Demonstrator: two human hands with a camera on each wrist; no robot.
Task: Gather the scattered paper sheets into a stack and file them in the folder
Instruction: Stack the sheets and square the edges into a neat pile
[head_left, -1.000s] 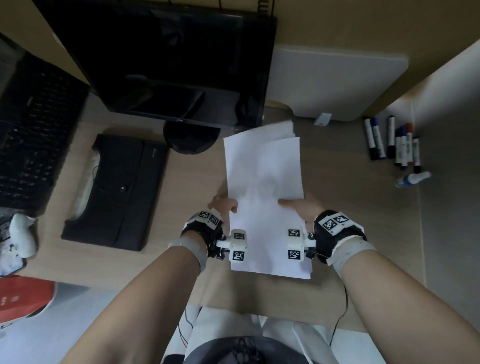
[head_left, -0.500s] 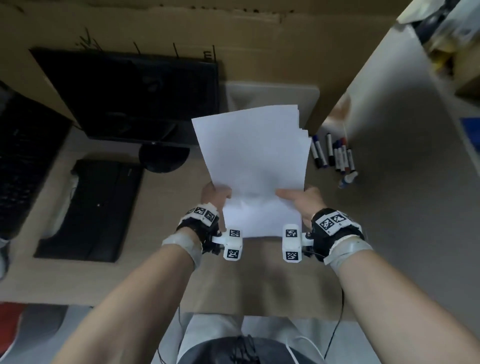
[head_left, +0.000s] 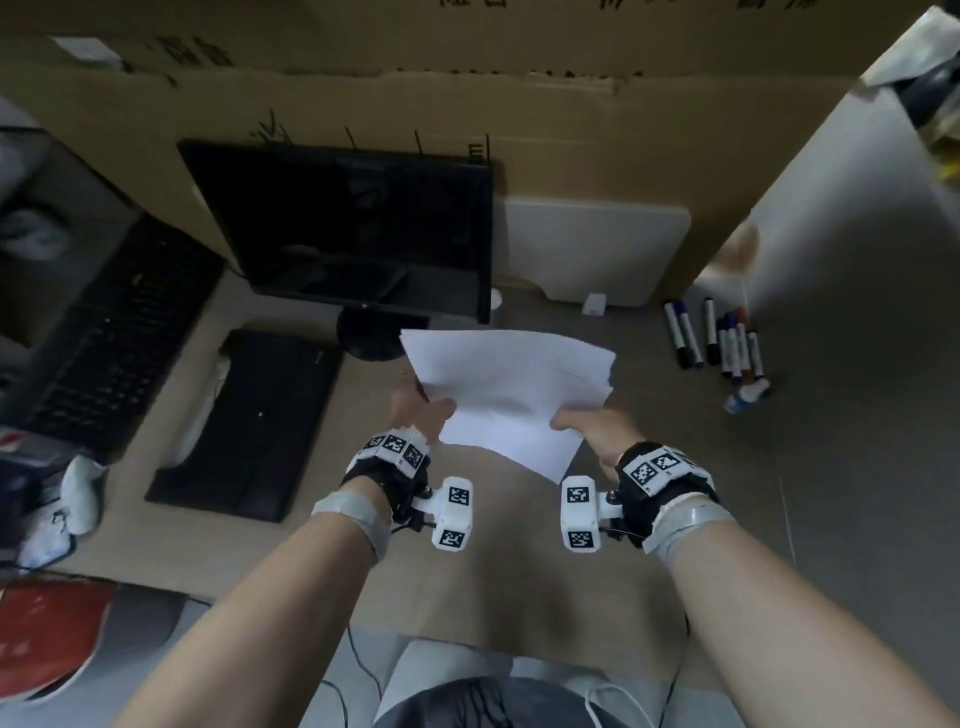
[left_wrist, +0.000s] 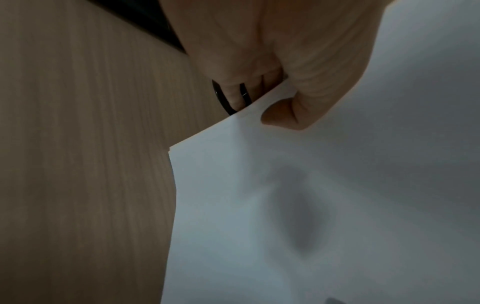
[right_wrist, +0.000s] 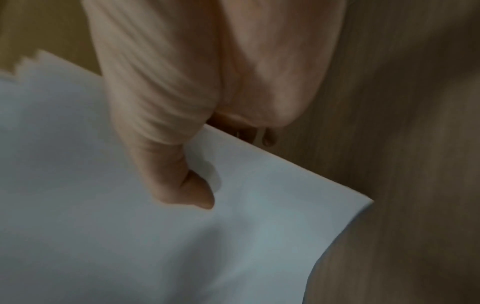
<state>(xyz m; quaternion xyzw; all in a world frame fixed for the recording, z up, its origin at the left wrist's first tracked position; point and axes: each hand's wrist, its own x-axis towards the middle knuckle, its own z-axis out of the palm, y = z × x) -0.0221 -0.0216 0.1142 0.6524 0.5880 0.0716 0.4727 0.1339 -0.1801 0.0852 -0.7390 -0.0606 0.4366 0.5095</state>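
Note:
A loose stack of white paper sheets (head_left: 511, 389) hangs in the air above the desk, its far corners staggered. My left hand (head_left: 423, 410) pinches the stack's left edge, thumb on top, fingers underneath. The wrist view shows that thumb (left_wrist: 283, 115) pressing the paper (left_wrist: 311, 205). My right hand (head_left: 589, 423) pinches the right edge the same way, thumb (right_wrist: 187, 191) on the top sheet (right_wrist: 103, 226). A black folder (head_left: 249, 421) lies closed on the desk to the left of the hands.
A black monitor (head_left: 343, 228) stands behind the papers, and a black keyboard (head_left: 109, 332) lies at far left. Several markers (head_left: 717, 338) lie at the right beside a grey partition. A white board (head_left: 592, 249) leans on the cardboard wall. Bare wooden desk (head_left: 519, 545) lies below the hands.
Both hands lifted the sheets off the desk, raised them upright, then tipped them back down flatter over the desk. The head view pulled back and up.

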